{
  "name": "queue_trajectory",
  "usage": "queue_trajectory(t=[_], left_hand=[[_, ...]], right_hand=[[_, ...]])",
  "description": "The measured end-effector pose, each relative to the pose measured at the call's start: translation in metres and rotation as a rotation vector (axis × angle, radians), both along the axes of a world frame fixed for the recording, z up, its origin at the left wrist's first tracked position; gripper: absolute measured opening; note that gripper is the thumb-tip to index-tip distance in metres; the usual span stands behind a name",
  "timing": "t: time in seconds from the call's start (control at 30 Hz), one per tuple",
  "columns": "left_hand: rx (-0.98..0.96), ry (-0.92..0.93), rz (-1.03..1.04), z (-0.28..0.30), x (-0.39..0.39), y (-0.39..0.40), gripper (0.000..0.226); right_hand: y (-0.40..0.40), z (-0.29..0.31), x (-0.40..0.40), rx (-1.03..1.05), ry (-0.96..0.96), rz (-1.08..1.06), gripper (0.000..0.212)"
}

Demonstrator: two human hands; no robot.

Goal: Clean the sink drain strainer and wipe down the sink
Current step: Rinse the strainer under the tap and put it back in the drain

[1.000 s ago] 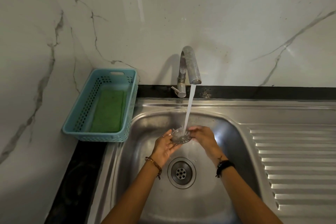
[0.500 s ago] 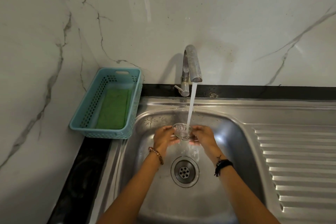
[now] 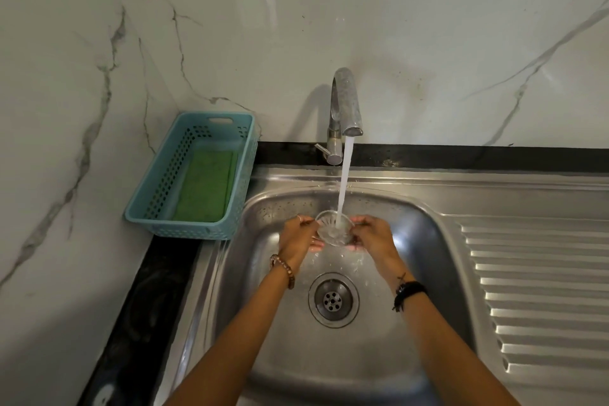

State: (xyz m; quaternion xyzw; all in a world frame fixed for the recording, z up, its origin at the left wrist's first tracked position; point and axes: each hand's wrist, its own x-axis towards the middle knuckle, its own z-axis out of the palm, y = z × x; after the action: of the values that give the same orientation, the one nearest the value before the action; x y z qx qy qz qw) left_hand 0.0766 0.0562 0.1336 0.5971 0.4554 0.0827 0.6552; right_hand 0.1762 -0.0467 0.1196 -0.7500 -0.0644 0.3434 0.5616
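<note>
White veined marble walls (image 3: 428, 26), black countertop (image 3: 148, 306), seemingly dim light

Strainer (image 3: 334, 228): round, shallow, metal, slotted; you hold it by its rim, open face tilted up, above the basin and directly under the running stream, which strikes its middle. Sink (image 3: 428, 273): stainless steel, single basin, wet, ribbed drainboard at your right; its drain (image 3: 333, 300) sits open and uncovered.

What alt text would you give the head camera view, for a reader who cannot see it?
Two hands, left hand and right hand, hold a round drain strainer under water running from the tap, above a steel sink and its open drain. A blue basket holding a green scouring pad stands to the left.
</note>
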Motion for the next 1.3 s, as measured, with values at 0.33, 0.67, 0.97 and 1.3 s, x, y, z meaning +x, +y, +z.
queue_trajectory(t=[0.33,0.67,0.97,1.3], left_hand=[[-0.712,-0.268,0.344,-0.014,-0.003,-0.001,0.017],[-0.587,-0.264,0.198,-0.011,0.001,-0.002,0.050],[-0.740,-0.237,0.244,-0.013,0.001,0.006,0.023],[-0.632,-0.123,0.253,-0.023,0.009,0.006,0.035]], right_hand=[[-0.010,0.006,-0.011,0.210,-0.428,0.235,0.017],[-0.002,0.004,0.001,0.290,0.195,-0.142,0.020],[-0.018,0.003,0.001,0.060,-0.310,0.345,0.045],[0.027,0.044,0.044,-0.001,-0.696,0.275,0.014]])
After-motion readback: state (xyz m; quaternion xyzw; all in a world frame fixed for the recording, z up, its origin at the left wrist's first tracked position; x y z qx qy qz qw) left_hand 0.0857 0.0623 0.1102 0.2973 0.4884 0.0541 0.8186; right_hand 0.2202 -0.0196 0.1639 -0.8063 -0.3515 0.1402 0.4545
